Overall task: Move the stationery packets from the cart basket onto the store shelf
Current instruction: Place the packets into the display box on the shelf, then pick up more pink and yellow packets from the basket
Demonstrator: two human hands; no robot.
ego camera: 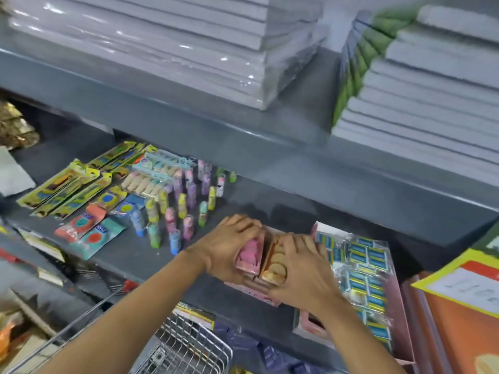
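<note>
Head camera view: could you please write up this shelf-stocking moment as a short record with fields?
setting: grey store shelf, wire cart basket below its front edge
left hand: on the pink packet, fingers curled over its top
right hand: on the tan packet beside it
packets: side by side, touching, on the shelf
right of hands: tray of blue-labelled packs
left of hands: small upright coloured tubes, flat yellow-green packets
upper shelf: wrapped stacks of white paper
</note>
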